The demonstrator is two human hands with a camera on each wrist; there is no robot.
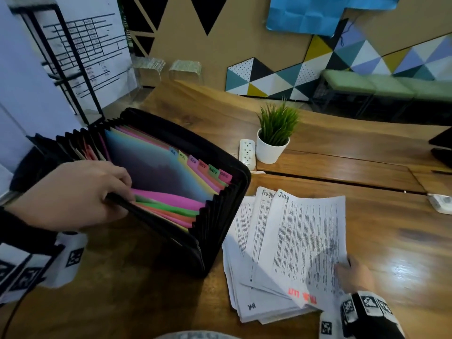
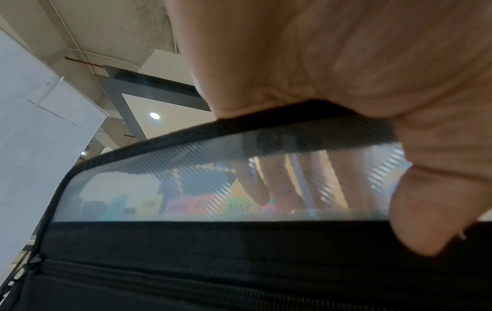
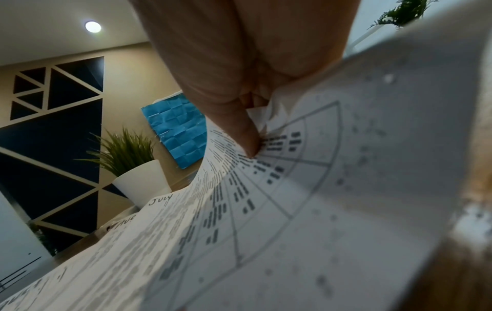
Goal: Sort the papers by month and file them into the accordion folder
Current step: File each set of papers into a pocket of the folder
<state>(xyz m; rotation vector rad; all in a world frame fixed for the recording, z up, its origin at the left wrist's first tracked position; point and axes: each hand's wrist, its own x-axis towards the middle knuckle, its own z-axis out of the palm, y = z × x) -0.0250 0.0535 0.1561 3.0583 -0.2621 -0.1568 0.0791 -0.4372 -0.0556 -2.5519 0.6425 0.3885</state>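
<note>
Accordion folder (image 1: 171, 172) is stood open on left part of wooden table (image 1: 367, 228), coloured dividers w/ tabs JUL–DEC shown. Its near black edge is gripped by left hand (image 1: 71, 194), fingers curled over it. Paper stack (image 1: 256, 265) lies just right of folder; top July sheet (image 1: 305, 236) is pinched at near-right corner by right hand (image 1: 354, 275). Potted plant (image 1: 274, 140) sits farther back.
</note>
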